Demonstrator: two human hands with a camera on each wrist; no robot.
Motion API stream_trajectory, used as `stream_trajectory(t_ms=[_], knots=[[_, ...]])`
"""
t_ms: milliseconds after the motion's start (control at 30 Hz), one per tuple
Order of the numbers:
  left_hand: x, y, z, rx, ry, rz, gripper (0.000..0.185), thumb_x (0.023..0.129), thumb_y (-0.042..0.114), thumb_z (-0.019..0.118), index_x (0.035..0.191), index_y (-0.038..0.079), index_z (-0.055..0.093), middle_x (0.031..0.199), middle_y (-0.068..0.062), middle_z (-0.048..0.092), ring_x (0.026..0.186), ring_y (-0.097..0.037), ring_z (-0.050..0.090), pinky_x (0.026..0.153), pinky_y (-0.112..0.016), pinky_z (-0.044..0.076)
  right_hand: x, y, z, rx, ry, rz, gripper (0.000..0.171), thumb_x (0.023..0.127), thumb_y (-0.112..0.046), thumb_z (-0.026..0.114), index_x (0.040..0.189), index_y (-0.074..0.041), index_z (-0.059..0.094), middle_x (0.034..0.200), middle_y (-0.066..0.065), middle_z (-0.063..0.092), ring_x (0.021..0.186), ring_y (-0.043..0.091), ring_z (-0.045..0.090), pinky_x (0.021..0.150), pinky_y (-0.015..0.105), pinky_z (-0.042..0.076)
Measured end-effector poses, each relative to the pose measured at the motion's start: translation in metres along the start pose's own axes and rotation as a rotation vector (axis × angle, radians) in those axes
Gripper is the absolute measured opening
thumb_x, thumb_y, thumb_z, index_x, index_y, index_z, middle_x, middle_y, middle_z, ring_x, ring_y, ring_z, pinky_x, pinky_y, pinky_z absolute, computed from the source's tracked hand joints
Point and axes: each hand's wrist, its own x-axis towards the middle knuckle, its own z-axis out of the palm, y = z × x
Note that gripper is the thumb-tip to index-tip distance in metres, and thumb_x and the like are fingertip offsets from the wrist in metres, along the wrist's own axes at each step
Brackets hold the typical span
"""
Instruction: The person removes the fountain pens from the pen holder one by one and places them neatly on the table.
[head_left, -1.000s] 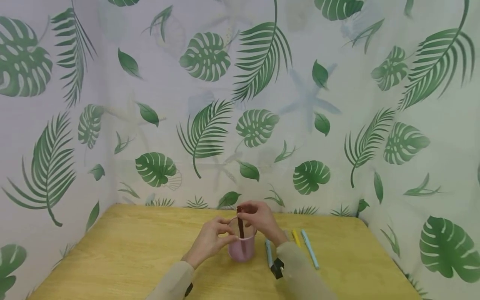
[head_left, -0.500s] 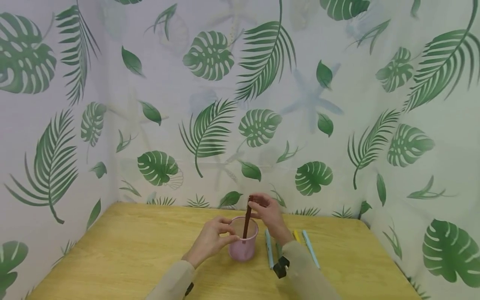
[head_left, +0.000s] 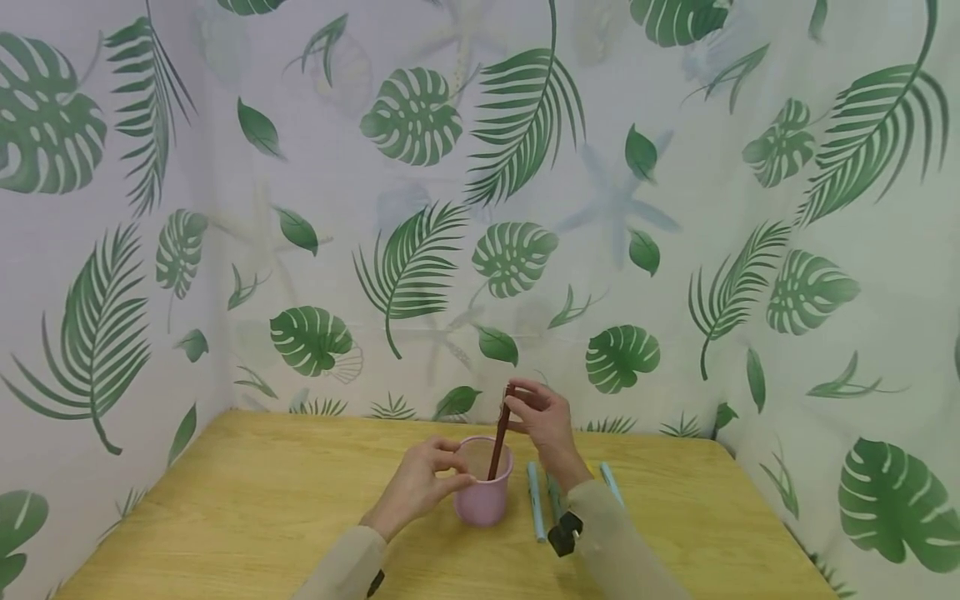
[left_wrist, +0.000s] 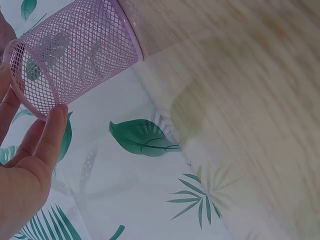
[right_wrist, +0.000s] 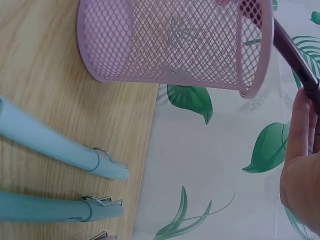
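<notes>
A pink mesh pen holder (head_left: 482,507) stands upright on the wooden table. My left hand (head_left: 422,483) holds its rim from the left, thumb in front and fingers farther back; the left wrist view shows the fingertips (left_wrist: 61,111) right at the rim. In my right hand (head_left: 546,423), thumb and fingers pinch a dark red pen (head_left: 500,437) near its upper end. The pen leans to the right, with its lower end inside the holder's mouth. Through the mesh in the right wrist view, part of the pen (right_wrist: 290,50) shows past the rim.
Right of the holder lie a light blue pen (head_left: 536,504) and a greenish pen (head_left: 555,498). Beyond the right forearm are a yellow pen (head_left: 591,469) and another light blue pen (head_left: 611,479), partly hidden by the sleeve. A leaf-patterned cloth (head_left: 420,367) hangs behind the table.
My right hand has moved up and to the right, drawing the pen higher and tilting it rightward against the holder's rim. My left hand has stayed at the rim.
</notes>
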Motion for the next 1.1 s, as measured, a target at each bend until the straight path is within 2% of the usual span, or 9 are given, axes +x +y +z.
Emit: stream_trajectory(t_ms=[133,333,533,767,933,1100], knots=[[0.0,0.0,-0.001,0.005,-0.001,0.0,0.017,0.086,0.031,0.076,0.082,0.014,0.075,0.119,-0.018,0.063,0.103,-0.035,0.066,0.085,-0.047,0.059,0.0,-0.002,-0.001,0.024,0.01,-0.008,0.031,0.089,0.001,0.068,0.12,0.003,0.065,0.096,0.005,0.072,0.082,0.017,0.07,0.073,0.044,0.063],[-0.001,0.003,-0.001,0.008,0.003,0.0,0.015,0.085,0.028,0.077,0.08,0.014,0.075,0.118,-0.018,0.064,0.103,-0.036,0.066,0.084,-0.049,0.059,0.002,-0.002,-0.008,0.075,0.019,-0.043,0.029,0.087,0.002,0.07,0.116,0.002,0.066,0.105,0.021,0.071,0.08,0.018,0.071,0.071,0.044,0.063],[-0.001,0.004,0.0,0.023,0.012,-0.001,0.014,0.085,0.028,0.077,0.079,0.015,0.075,0.117,-0.014,0.064,0.103,-0.035,0.066,0.085,-0.048,0.059,0.004,-0.005,-0.016,0.095,0.019,-0.046,0.031,0.088,0.001,0.07,0.118,0.002,0.065,0.096,0.007,0.074,0.08,0.016,0.072,0.07,0.042,0.063],[-0.001,0.003,0.0,0.024,0.019,0.005,0.014,0.084,0.029,0.078,0.078,0.016,0.075,0.117,-0.014,0.065,0.105,-0.034,0.065,0.086,-0.048,0.058,0.004,-0.007,-0.029,0.064,0.013,-0.014,0.024,0.089,-0.001,0.07,0.111,-0.01,0.071,0.097,0.006,0.074,0.084,0.019,0.072,0.071,0.042,0.063],[-0.001,0.002,0.0,0.008,0.016,0.009,0.015,0.084,0.029,0.078,0.079,0.016,0.075,0.118,-0.017,0.064,0.104,-0.035,0.065,0.086,-0.049,0.058,0.003,-0.005,-0.039,0.034,-0.02,0.02,0.024,0.091,-0.005,0.068,0.115,-0.007,0.068,0.098,0.004,0.073,0.084,0.016,0.071,0.072,0.039,0.063],[-0.001,0.0,0.0,0.014,0.022,0.014,0.014,0.084,0.029,0.077,0.08,0.016,0.075,0.116,-0.014,0.065,0.104,-0.034,0.065,0.085,-0.048,0.058,0.001,-0.003,-0.044,0.002,-0.024,0.059,0.024,0.092,-0.006,0.068,0.116,-0.008,0.067,0.1,0.005,0.073,0.084,0.015,0.07,0.071,0.035,0.063]])
